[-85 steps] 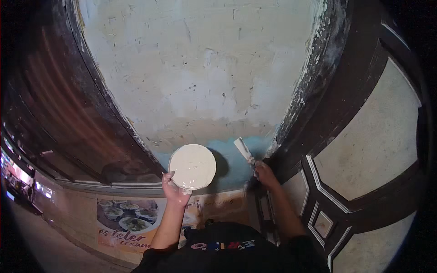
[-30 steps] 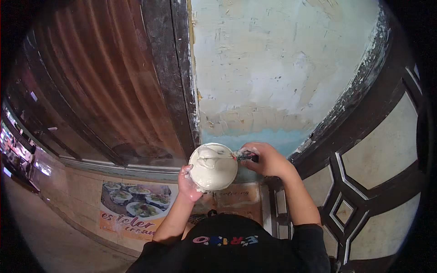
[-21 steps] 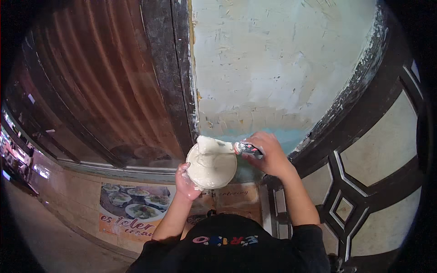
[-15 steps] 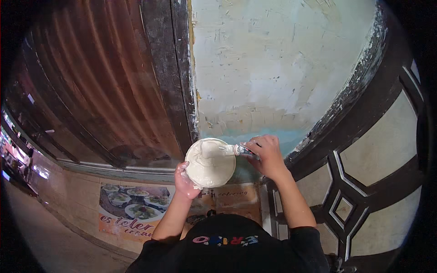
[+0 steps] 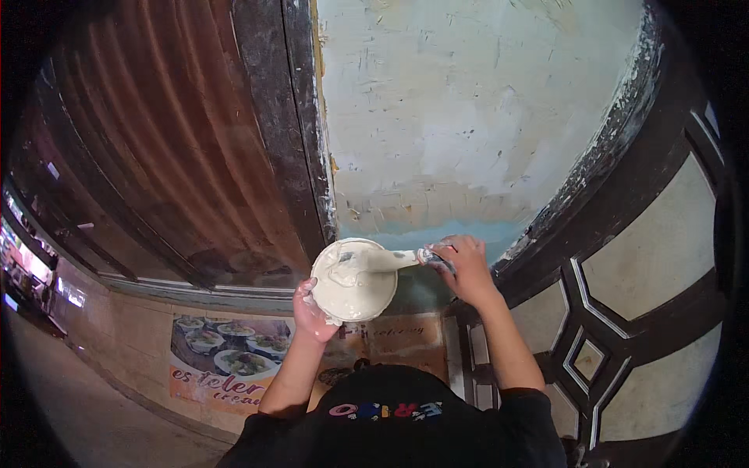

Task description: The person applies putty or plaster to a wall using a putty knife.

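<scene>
My left hand (image 5: 314,312) grips a round white tub (image 5: 315,277) at its left side, with white smears on the fingers. Thick off-white putty (image 5: 355,296) fills the tub nearly to the rim. In my right hand (image 5: 466,269) is the handle of a putty knife (image 5: 394,259), fingers wrapped round it. Its wide blade, coated in putty, lies level over the left and middle of the tub, touching the putty. A dark bare patch shows near the blade's end. Both hands are in front of the lower part of a patchy wall.
The pale, smeared wall (image 5: 468,117) rises ahead between dark frames. To the left hangs a brown curtain (image 5: 156,140) behind glass. A dark wooden door with pale panels (image 5: 647,242) stands at right. A printed food banner (image 5: 226,355) lies low at left.
The tub has shifted slightly left. My right hand has drawn the handle a little right, and the blade has turned, exposing a dark patch near its end.
</scene>
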